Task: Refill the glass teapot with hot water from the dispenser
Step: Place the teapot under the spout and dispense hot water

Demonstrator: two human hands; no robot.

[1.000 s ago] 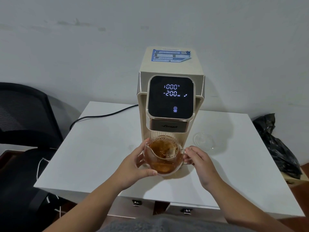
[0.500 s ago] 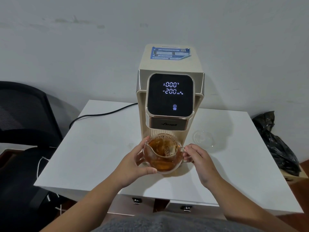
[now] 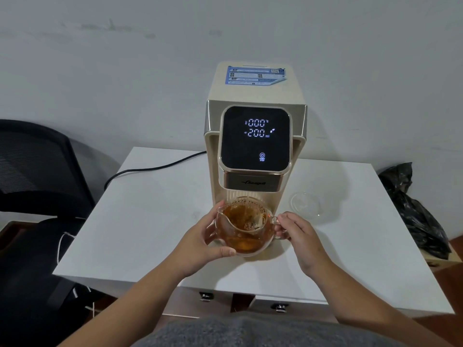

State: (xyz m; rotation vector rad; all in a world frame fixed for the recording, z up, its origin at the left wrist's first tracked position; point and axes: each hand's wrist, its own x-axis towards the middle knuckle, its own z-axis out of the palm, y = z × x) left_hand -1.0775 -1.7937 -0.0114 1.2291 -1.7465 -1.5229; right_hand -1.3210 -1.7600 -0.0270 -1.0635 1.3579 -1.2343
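The glass teapot (image 3: 246,230) stands under the spout of the beige water dispenser (image 3: 255,136), lidless, nearly full of amber tea with a tea bag floating in it. A thin stream of water falls into it and bubbles ring the surface. My left hand (image 3: 200,242) cups the pot's left side, thumb across the front. My right hand (image 3: 298,232) pinches the glass handle on the right. The dispenser's black screen reads 000 °C and 200 ml above a lit start/stop icon.
The glass lid (image 3: 305,204) lies on the white table (image 3: 155,221) to the right of the dispenser. A black power cord (image 3: 150,169) runs off the left back edge. A black mesh chair (image 3: 37,171) stands left; a black plastic bag (image 3: 416,211) sits right.
Both hands and the teapot hold the same place under the spout. The view shifted slightly and the tea level looks a little higher.
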